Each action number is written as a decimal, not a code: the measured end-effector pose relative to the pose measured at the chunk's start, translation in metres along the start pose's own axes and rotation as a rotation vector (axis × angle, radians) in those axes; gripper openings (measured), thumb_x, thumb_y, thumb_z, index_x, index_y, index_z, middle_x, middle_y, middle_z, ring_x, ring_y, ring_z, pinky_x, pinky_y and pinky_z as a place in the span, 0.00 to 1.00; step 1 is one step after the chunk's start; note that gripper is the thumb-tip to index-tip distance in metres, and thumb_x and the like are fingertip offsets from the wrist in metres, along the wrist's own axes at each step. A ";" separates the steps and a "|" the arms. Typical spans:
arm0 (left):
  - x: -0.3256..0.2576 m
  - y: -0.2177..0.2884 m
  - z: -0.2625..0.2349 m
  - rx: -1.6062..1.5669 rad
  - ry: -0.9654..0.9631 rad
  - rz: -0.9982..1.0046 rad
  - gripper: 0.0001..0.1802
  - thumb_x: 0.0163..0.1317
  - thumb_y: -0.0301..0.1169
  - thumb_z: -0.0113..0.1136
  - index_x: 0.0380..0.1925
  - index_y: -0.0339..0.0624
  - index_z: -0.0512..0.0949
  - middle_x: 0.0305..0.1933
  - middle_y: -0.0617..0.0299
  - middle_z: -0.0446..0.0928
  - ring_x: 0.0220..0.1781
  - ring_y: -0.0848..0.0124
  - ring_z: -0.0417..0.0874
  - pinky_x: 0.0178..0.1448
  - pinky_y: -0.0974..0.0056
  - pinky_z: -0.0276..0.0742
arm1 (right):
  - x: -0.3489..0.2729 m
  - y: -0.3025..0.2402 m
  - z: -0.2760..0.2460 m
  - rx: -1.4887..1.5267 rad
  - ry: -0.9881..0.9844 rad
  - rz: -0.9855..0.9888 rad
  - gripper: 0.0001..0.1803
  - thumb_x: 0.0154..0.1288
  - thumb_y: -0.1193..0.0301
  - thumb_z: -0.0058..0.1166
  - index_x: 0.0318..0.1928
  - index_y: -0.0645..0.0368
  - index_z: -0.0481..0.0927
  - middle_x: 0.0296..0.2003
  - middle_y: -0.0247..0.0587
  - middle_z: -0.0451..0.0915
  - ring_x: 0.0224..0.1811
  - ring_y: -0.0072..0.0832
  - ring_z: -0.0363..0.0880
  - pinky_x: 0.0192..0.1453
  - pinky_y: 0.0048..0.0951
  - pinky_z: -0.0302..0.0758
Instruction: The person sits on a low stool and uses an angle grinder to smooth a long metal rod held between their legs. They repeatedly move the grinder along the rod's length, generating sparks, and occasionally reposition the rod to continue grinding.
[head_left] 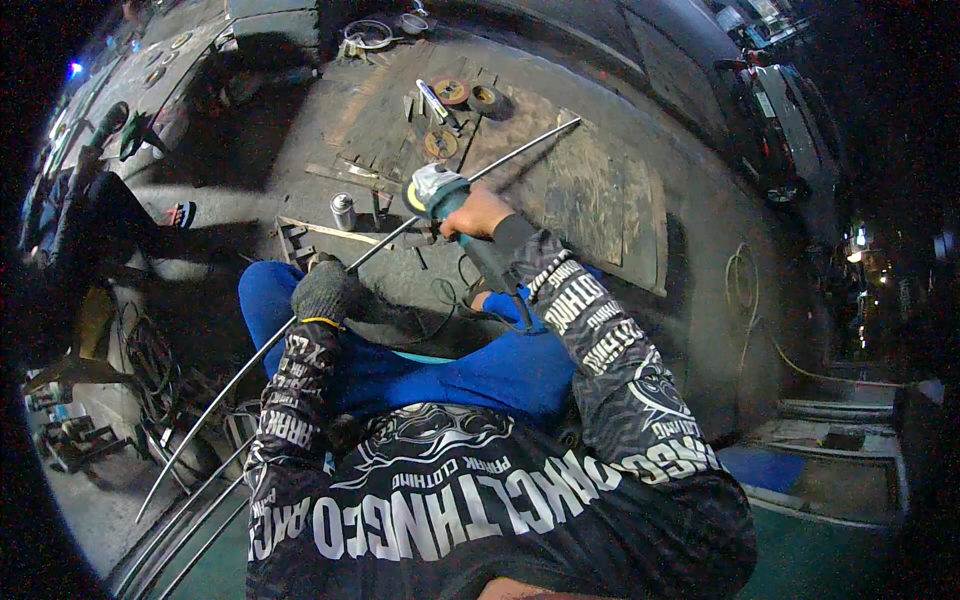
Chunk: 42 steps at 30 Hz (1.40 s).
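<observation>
Metal rod (385, 242) crosses diagonally before you, lower left to upper right; expect it to be stiff, fairly light and smooth, best held near mid-length. Grinder (435, 190) is at the rod, contact unclear. Your gloved left hand (324, 291) curls around the rod, fingertips hidden; your bare right hand (478, 213) wraps the grinder

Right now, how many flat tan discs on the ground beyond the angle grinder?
2. The far disc lies between the white tube and the dark roll; the near disc is closer to the angle grinder. Others could be hidden underneath.
</observation>
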<state>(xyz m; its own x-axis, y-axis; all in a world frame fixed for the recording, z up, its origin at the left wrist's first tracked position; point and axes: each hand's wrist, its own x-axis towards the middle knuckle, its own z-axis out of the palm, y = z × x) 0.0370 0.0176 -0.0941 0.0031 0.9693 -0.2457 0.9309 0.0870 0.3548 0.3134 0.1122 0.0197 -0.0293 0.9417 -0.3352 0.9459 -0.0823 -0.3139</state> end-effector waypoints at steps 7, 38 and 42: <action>-0.006 -0.001 -0.004 0.027 0.036 0.069 0.18 0.44 0.36 0.70 0.37 0.44 0.83 0.34 0.49 0.84 0.40 0.48 0.86 0.43 0.49 0.82 | -0.010 -0.013 0.006 -0.042 -0.217 0.020 0.36 0.36 0.49 0.71 0.37 0.71 0.85 0.42 0.63 0.83 0.47 0.48 0.84 0.51 0.41 0.80; -0.052 0.034 -0.059 0.083 -0.077 -0.176 0.23 0.65 0.52 0.52 0.35 0.47 0.86 0.32 0.44 0.83 0.37 0.47 0.85 0.41 0.45 0.80 | 0.131 0.203 -0.113 -0.328 -0.276 0.001 0.19 0.46 0.49 0.65 0.38 0.41 0.88 0.44 0.43 0.85 0.50 0.39 0.82 0.54 0.35 0.76; -0.063 0.027 -0.061 0.168 -0.138 -0.228 0.23 0.65 0.52 0.53 0.35 0.46 0.85 0.31 0.44 0.83 0.37 0.48 0.85 0.40 0.45 0.79 | 0.152 0.230 -0.136 -0.465 -0.333 -0.153 0.14 0.60 0.55 0.54 0.42 0.39 0.87 0.49 0.34 0.85 0.54 0.40 0.81 0.60 0.36 0.73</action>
<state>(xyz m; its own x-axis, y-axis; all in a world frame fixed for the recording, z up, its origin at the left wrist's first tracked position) 0.0401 -0.0273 -0.0139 -0.1739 0.8877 -0.4262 0.9605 0.2484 0.1255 0.5709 0.2812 0.0175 -0.2051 0.7723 -0.6012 0.9631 0.2688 0.0167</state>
